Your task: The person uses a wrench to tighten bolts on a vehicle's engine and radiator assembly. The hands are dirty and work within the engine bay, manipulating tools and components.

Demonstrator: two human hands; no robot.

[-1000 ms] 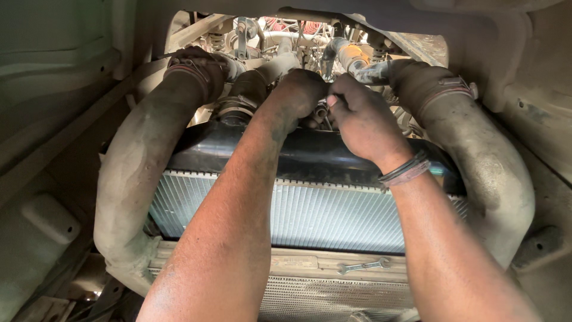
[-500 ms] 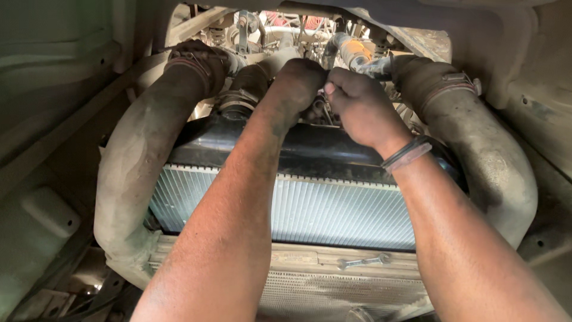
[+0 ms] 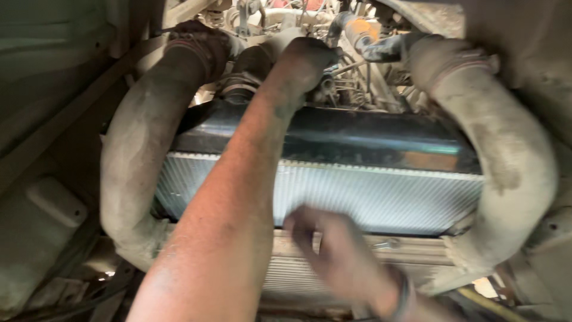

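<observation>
My left hand (image 3: 307, 56) reaches up past the black top tank (image 3: 369, 140) of a radiator, its fingers curled around a part among springs and hoses that I cannot make out. My right hand (image 3: 333, 250) is low in view and blurred, in front of the silver radiator core (image 3: 381, 194), with fingers apart and nothing in it. A dark band sits on its wrist.
Two thick, dirty curved hoses flank the radiator, the left hose (image 3: 134, 161) and the right hose (image 3: 512, 161). An orange-capped part (image 3: 363, 30) sits at the top. A bolt (image 3: 387, 243) lies on the lower crossmember. Body panels close in on both sides.
My right hand has left the parts above the radiator and dropped down in front of the core. My left hand stays up in the same place.
</observation>
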